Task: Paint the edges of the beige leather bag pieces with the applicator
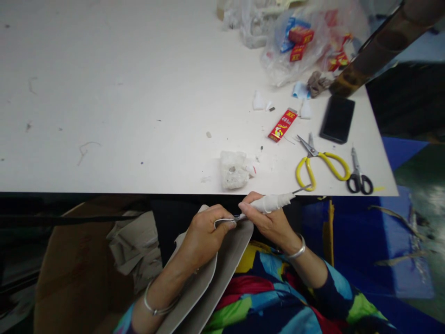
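My left hand (207,229) is closed on the edge of a grey, bendy sheet (227,266), pinching it between thumb and fingers. The sheet looks like leather or fabric and hangs in folds over my lap. My right hand (269,225) is wrapped round a thin metal tool with a white-wrapped handle (273,202). One metal end sticks out at the upper right; the other meets the sheet's edge beside my left fingertips, and its exact shape is too small to tell. Both hands are just below the table's front edge. A whitish translucent block (234,170) lies on the table above them.
On the white table (121,93) lie yellow-handled scissors (314,157), small black-handled scissors (358,174), a red box (283,125) and a black phone (337,119). Clear bags (278,65) with red boxes sit behind, beside a brown post (378,48). A cardboard box (69,260) holding grey scraps (137,246) stands lower left.
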`<action>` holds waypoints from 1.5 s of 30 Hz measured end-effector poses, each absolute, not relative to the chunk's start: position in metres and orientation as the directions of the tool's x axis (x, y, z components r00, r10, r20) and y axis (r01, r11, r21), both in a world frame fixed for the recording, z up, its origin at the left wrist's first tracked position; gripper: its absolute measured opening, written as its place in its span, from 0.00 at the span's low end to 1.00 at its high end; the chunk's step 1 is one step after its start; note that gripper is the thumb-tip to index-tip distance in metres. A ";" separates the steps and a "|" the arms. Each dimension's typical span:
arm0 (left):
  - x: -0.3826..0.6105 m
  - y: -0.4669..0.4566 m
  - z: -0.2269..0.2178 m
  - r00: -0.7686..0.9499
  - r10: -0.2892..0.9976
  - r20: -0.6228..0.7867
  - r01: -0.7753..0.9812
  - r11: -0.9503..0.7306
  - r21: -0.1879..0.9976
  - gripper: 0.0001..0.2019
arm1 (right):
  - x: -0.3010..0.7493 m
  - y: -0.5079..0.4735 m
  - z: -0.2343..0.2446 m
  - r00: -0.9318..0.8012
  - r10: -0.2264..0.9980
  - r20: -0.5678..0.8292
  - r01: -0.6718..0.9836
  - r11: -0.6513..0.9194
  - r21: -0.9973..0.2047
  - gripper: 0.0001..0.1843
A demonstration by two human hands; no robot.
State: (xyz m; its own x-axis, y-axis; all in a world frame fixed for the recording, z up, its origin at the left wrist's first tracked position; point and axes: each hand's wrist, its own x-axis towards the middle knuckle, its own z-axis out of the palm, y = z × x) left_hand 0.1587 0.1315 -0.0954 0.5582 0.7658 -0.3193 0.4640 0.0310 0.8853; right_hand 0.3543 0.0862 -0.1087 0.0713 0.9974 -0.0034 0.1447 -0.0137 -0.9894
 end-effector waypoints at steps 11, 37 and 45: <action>0.159 0.129 -0.100 0.528 0.794 -0.299 0.496 -0.003 0.868 0.07 | 0.340 0.068 -0.116 0.180 0.979 -0.094 0.032 -0.101 -0.994 0.17; 0.145 0.146 -0.097 0.306 0.816 -0.491 0.434 0.339 0.834 0.08 | 0.355 0.101 -0.115 0.292 0.876 0.384 0.477 0.215 -0.852 0.02; 0.141 0.146 -0.099 0.309 0.786 -0.535 0.393 0.406 0.825 0.09 | 0.355 0.105 -0.111 0.244 0.908 0.340 0.539 0.165 -0.826 0.06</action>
